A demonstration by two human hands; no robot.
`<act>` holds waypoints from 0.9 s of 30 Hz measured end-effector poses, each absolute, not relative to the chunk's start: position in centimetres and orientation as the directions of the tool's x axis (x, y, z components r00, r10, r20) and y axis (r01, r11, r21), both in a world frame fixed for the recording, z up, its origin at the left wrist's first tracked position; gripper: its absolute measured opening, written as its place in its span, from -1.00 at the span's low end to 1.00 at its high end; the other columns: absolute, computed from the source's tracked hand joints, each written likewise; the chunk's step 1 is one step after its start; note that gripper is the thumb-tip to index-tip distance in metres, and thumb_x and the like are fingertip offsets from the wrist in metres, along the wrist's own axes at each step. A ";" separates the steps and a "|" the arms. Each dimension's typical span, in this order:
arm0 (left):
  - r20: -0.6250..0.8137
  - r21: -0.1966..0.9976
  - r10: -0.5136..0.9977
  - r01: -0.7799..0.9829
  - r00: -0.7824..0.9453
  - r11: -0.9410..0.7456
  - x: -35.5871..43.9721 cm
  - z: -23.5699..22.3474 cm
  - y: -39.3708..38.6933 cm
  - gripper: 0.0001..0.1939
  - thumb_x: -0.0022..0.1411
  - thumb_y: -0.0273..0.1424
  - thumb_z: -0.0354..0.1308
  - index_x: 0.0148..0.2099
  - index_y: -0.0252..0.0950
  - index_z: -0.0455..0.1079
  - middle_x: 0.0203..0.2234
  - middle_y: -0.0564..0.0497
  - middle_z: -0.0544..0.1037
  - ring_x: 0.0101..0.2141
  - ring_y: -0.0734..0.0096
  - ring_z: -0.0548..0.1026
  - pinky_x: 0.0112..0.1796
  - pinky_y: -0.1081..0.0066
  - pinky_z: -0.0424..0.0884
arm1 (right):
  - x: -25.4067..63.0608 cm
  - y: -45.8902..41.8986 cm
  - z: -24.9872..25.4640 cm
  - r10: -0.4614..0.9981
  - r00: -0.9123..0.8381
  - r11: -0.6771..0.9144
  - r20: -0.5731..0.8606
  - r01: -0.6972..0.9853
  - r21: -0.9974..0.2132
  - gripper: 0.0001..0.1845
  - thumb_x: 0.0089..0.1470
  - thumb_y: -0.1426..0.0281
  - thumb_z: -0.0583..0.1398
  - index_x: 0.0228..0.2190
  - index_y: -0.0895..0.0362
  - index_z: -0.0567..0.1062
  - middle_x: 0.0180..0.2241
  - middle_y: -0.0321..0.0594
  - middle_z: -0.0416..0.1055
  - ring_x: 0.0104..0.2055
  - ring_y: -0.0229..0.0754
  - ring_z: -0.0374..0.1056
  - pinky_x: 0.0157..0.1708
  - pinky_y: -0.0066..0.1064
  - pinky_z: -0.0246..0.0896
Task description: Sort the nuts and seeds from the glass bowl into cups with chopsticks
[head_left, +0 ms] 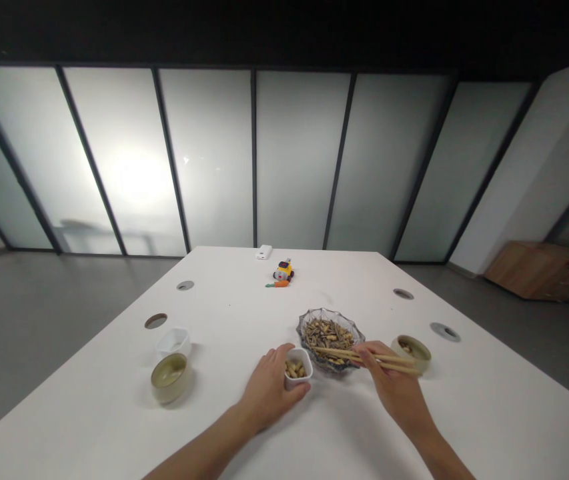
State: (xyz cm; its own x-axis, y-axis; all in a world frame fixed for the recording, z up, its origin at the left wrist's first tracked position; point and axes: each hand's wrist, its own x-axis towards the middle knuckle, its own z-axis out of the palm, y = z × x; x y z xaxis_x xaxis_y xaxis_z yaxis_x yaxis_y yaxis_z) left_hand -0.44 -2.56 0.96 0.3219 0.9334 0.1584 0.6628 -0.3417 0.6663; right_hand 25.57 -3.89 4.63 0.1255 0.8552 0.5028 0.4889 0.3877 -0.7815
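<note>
Between the white table's (224, 327) side edges, the left hand (267, 387) clasped a squarish white cup (296, 383); the right hand (391, 381) pinched pale wooden chopsticks (397, 360).

glare: hot spot on frosted panels (139, 177) beyond far-left corner of bench (224, 333); top: near black; shadows: soft, toward near edge; distortion: wide-angle splay; detail: slightly blurred

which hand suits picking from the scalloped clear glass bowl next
Probably the right hand: it holds pale wooden chopsticks over the glass bowl, while the left hand grips a small white square cup.
</note>
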 end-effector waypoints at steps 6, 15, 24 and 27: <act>0.140 0.668 0.938 0.669 0.318 -0.326 -0.4 1.1 -2.6 -0.34 0.16 -0.24 0.30 0.28 -0.21 0.26 0.06 -0.12 0.52 0.08 0.03 0.46 0.14 0.15 0.32 | 25.4 -3.7 4.4 0.884 0.176 0.342 0.434 0.390 -0.855 -0.47 0.15 -0.15 0.24 -0.41 0.06 0.62 -0.32 -0.08 0.63 -0.30 0.02 0.60 -0.26 -0.20 0.62; 0.148 0.660 0.934 0.670 0.326 -0.339 -0.5 0.9 -2.5 -0.35 0.18 -0.22 0.29 0.28 -0.19 0.26 0.06 -0.12 0.53 0.07 0.04 0.46 0.13 0.16 0.32 | 27.2 -2.9 4.0 0.884 0.350 0.286 0.309 0.116 -0.951 -0.52 0.04 -0.11 0.37 -0.40 0.08 0.66 -0.29 -0.09 0.65 -0.29 0.05 0.63 -0.15 -0.01 0.65; 0.151 0.660 0.933 0.669 0.326 -0.341 -0.4 1.2 -2.6 -0.35 0.16 -0.24 0.29 0.27 -0.21 0.27 0.07 -0.13 0.53 0.09 0.02 0.47 0.15 0.15 0.33 | 26.4 -3.5 4.4 0.893 0.303 0.361 0.331 -0.044 -0.932 -0.55 0.13 -0.03 0.35 -0.39 0.13 0.63 -0.37 -0.13 0.60 -0.36 -0.05 0.57 -0.32 -0.14 0.64; 0.149 0.657 0.935 0.675 0.321 -0.336 -0.4 1.2 -2.7 -0.35 0.17 -0.24 0.29 0.28 -0.20 0.27 0.05 -0.13 0.53 0.07 0.02 0.47 0.14 0.14 0.35 | 27.0 -3.7 4.8 0.861 0.315 0.390 0.399 0.095 -0.916 -0.52 0.20 -0.07 0.26 -0.40 0.11 0.61 -0.36 -0.12 0.59 -0.38 -0.06 0.54 -0.35 -0.17 0.59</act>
State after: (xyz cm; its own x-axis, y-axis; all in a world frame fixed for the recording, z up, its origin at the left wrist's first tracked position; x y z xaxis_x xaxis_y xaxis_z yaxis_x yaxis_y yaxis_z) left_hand -0.44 -2.66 1.21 0.3207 0.9354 0.1488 0.6745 -0.3358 0.6574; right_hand 26.95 -3.70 4.76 0.3148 0.8611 0.3993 0.0946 0.3901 -0.9159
